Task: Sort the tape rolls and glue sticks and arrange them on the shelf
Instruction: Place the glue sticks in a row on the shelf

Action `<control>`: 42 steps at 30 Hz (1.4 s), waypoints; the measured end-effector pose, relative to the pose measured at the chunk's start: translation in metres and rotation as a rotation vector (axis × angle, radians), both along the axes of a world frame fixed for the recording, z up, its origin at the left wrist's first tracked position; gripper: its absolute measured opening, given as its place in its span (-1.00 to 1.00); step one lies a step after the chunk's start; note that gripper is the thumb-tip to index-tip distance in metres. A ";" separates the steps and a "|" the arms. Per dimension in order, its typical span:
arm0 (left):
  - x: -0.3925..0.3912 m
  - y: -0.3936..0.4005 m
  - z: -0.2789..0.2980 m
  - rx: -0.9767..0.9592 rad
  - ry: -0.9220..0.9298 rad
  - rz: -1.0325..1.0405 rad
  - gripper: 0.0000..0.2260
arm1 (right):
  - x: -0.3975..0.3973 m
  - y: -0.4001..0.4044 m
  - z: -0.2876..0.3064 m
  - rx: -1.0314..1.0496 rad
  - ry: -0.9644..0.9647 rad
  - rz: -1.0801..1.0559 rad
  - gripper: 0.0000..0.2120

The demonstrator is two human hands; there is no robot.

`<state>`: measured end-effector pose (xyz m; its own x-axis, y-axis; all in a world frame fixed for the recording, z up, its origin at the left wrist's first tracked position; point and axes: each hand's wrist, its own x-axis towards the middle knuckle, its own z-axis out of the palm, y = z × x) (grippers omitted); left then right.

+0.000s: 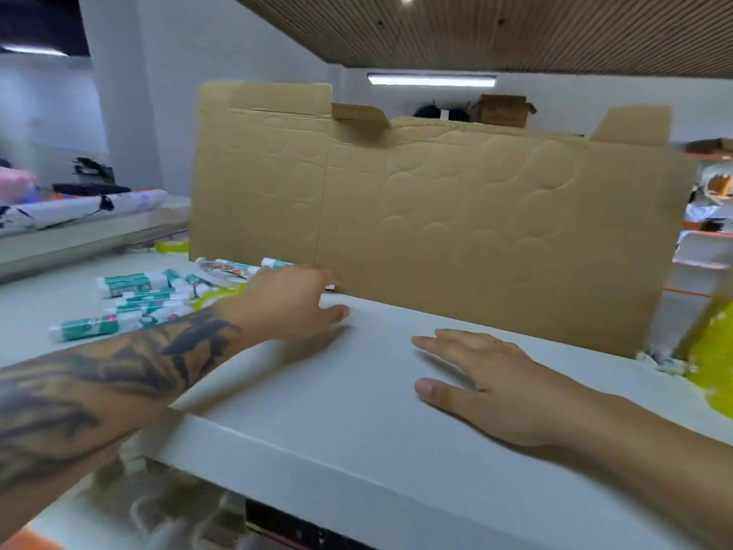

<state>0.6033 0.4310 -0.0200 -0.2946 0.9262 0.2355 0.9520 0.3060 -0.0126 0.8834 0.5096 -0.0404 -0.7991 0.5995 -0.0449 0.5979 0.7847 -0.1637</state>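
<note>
Several green-and-white glue sticks (131, 295) lie in a loose pile on the white shelf (317, 410) at the left. A yellow-rimmed tape roll (216, 297) sits among them, partly hidden by my left wrist. Another yellowish tape roll (171, 246) lies farther back beside the cardboard. My left hand (289, 299) hovers just right of the pile with relaxed fingers, holding nothing. My right hand (476, 385) lies flat on the shelf, palm down, fingers straight.
A big flattened cardboard sheet (436, 216) stands upright along the back of the shelf. A yellow bag (710, 351) sits at the right edge. A lower shelf (190, 514) with blurred items shows below. Other shelves stand at left and right.
</note>
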 end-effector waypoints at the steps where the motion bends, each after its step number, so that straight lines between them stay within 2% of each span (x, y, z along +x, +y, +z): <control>1: -0.011 0.007 0.002 0.010 0.023 0.002 -0.61 | -0.006 -0.002 0.000 -0.015 0.009 -0.011 -0.25; 3: -0.029 0.022 0.004 0.025 0.076 -0.007 -0.72 | -0.016 -0.006 0.000 -0.050 0.029 -0.036 -0.28; 12: -0.062 0.070 -0.008 -0.003 0.242 -0.081 -0.81 | -0.024 -0.022 0.003 -0.077 0.039 -0.093 -0.36; 17: -0.068 0.073 -0.013 -0.015 0.262 -0.104 -0.81 | -0.015 -0.023 0.002 -0.080 0.083 -0.120 -0.36; 22: -0.057 0.066 -0.011 0.079 0.274 -0.220 -0.94 | 0.002 -0.024 0.001 -0.060 0.106 -0.146 -0.35; 26: -0.028 0.051 0.000 0.235 0.151 -0.352 -0.90 | 0.021 -0.026 0.004 -0.044 0.151 -0.166 -0.35; 32: 0.051 0.021 0.021 0.308 0.007 -0.417 -0.84 | 0.067 -0.037 0.011 -0.019 0.247 -0.131 -0.30; 38: 0.181 0.000 0.033 0.418 -0.422 -0.491 -0.95 | 0.166 -0.052 0.017 0.079 0.399 -0.152 -0.36; 42: 0.288 -0.003 0.034 0.416 -0.741 -0.562 -0.90 | 0.251 -0.061 0.022 0.056 0.532 -0.200 -0.44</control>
